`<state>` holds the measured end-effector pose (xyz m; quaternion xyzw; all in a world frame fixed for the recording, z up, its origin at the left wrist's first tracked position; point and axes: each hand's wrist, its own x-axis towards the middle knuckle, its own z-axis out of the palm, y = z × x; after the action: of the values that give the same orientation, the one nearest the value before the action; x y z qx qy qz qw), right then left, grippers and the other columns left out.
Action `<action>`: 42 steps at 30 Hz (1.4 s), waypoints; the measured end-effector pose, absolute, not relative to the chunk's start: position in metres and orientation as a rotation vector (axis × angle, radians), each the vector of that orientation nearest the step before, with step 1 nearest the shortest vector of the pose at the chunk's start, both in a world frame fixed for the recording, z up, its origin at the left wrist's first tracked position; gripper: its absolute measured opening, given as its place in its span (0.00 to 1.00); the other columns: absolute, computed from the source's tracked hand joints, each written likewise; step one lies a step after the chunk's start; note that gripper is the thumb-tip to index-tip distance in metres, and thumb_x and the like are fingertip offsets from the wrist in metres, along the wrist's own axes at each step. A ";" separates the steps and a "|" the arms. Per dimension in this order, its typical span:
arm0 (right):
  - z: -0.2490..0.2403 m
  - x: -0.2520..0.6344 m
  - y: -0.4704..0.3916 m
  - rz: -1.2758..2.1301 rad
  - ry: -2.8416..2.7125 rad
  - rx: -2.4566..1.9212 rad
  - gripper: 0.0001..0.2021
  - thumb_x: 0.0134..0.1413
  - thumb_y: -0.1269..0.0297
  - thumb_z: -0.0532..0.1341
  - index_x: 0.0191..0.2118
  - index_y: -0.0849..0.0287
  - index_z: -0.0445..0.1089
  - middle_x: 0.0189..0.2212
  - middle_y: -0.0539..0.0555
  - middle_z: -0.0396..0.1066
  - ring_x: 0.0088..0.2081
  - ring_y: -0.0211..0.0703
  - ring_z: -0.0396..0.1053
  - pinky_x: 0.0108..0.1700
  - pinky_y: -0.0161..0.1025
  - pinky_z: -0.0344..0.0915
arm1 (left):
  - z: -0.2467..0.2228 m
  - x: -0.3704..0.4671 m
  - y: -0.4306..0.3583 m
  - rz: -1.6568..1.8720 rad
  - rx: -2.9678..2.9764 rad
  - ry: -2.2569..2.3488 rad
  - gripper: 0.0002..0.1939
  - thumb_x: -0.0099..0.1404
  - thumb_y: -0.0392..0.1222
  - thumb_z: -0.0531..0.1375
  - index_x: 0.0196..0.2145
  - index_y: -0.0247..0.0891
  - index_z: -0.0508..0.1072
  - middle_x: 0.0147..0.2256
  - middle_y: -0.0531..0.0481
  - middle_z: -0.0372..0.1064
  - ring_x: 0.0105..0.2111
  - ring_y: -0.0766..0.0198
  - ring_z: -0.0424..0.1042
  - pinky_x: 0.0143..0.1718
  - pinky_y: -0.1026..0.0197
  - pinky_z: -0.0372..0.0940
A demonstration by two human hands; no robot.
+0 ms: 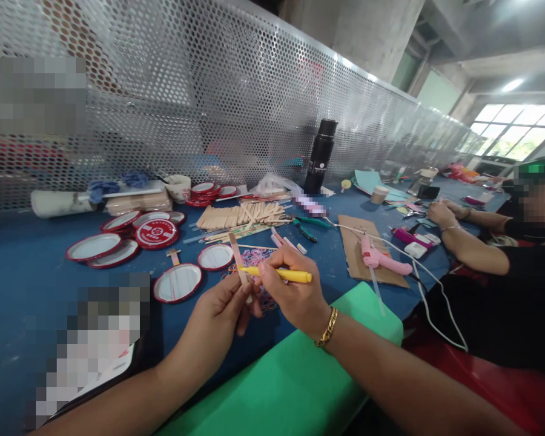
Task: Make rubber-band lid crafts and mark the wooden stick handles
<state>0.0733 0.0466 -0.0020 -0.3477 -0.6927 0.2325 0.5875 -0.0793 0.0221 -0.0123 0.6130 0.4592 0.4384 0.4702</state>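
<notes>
Between its thumb and fingers, my left hand (224,306) pinches a wooden craft stick (237,254), tilted upright, part of it looking pinkish. My right hand (297,287) is closed around a yellow marker pen (288,274), whose tip meets the stick or lies just in front of it. Behind both hands is a tangle of pink and purple string (267,297), partly hidden. To the left lie red-rimmed jar lids, one with its pale inner side up (178,283) and a stick at its edge. A pile of craft sticks (238,214) spreads beyond the hands.
A green block (295,381) lies along the near edge. A pink glue gun (381,259) rests on cardboard (349,233), its white cable trailing right. Pliers (304,230) and a black bottle (321,157) stand behind. At right, a co-worker's hands (442,215) are busy.
</notes>
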 end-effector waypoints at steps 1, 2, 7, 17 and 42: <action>-0.002 0.073 0.047 0.540 -1.622 -0.809 0.10 0.59 0.65 0.61 0.26 0.56 0.67 0.22 0.47 0.69 0.26 0.37 0.66 0.32 0.35 0.64 | -0.012 -0.079 0.022 1.075 1.504 1.126 0.18 0.68 0.51 0.55 0.25 0.38 0.70 0.23 0.54 0.68 0.17 0.70 0.59 0.19 0.65 0.55; -0.002 0.073 0.047 0.529 -1.626 -0.812 0.10 0.59 0.65 0.61 0.26 0.56 0.66 0.22 0.47 0.68 0.26 0.36 0.66 0.32 0.35 0.64 | -0.012 -0.079 0.021 1.077 1.507 1.129 0.18 0.68 0.51 0.55 0.25 0.38 0.70 0.23 0.54 0.68 0.17 0.70 0.59 0.20 0.65 0.55; 0.000 0.074 0.048 0.494 -1.596 -0.833 0.12 0.59 0.65 0.60 0.24 0.56 0.65 0.21 0.46 0.67 0.24 0.36 0.63 0.30 0.35 0.62 | -0.011 -0.079 0.022 1.080 1.499 1.143 0.17 0.67 0.52 0.55 0.26 0.38 0.70 0.23 0.54 0.68 0.16 0.71 0.58 0.18 0.65 0.53; -0.001 0.074 0.046 0.508 -1.608 -0.842 0.11 0.59 0.65 0.60 0.25 0.56 0.66 0.22 0.47 0.68 0.25 0.36 0.64 0.30 0.35 0.62 | -0.011 -0.079 0.022 1.074 1.507 1.141 0.18 0.68 0.52 0.55 0.26 0.38 0.70 0.23 0.54 0.68 0.16 0.70 0.58 0.19 0.65 0.53; 0.001 0.074 0.046 0.530 -1.597 -0.836 0.11 0.60 0.65 0.60 0.25 0.55 0.66 0.22 0.47 0.69 0.25 0.37 0.65 0.31 0.36 0.64 | -0.010 -0.080 0.020 1.060 1.505 1.137 0.18 0.68 0.51 0.55 0.26 0.38 0.71 0.23 0.54 0.68 0.17 0.70 0.59 0.20 0.65 0.55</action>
<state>0.0742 0.0460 0.0007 -0.3593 -0.6861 0.2277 0.5902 -0.0798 0.0202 -0.0103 0.6140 0.4639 0.4327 0.4696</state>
